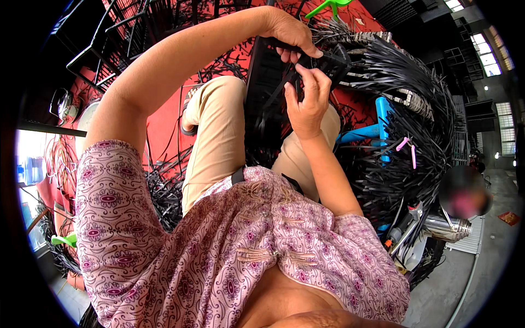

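Note:
A black woven piece (pixel 264 87) with a dark frame stands upright between my knees, loose black strips hanging about it. My left hand (pixel 291 34) reaches over its top from the far left. Its fingers curl round the upper edge, with the thumb on the near side by a black flat strip (pixel 331 57). Just below, my right hand (pixel 309 101) is raised close against the weave. Its fingers are bent, and a gap shows between thumb and forefinger. Dark strips lie behind those fingertips; fine contact there is hard to make out.
Thick bundles of black strips (pixel 404 71) lie at the right, beside a blue pipe-like support (pixel 361 134) and pink-handled scissors (pixel 413 156). Black metal frames (pixel 131 33) stand at the far left on the red floor covering (pixel 164 128). A shiny metal container (pixel 445 228) sits lower right.

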The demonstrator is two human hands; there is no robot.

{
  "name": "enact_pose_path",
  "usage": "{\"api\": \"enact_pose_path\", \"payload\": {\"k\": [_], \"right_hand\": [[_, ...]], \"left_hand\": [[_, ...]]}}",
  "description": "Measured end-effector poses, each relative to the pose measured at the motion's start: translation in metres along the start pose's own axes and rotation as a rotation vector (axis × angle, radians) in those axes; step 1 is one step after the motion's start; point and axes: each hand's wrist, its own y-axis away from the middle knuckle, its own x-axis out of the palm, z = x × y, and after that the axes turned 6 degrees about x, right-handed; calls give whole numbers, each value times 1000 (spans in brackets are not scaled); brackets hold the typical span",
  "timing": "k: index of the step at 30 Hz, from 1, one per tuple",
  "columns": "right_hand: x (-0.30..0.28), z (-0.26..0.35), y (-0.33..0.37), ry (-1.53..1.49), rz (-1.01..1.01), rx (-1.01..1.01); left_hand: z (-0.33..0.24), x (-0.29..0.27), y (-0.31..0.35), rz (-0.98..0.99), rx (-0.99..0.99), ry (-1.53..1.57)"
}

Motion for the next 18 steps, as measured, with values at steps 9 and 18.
{"api": "enact_pose_path", "payload": {"k": [9,18], "right_hand": [[-23,-31,-105,-2,97,-118],[-7,-71,-164,-365,786,665]], "left_hand": [[0,6,-4,-296,22,351],[8,43,23,-1189,507,-386]]}}
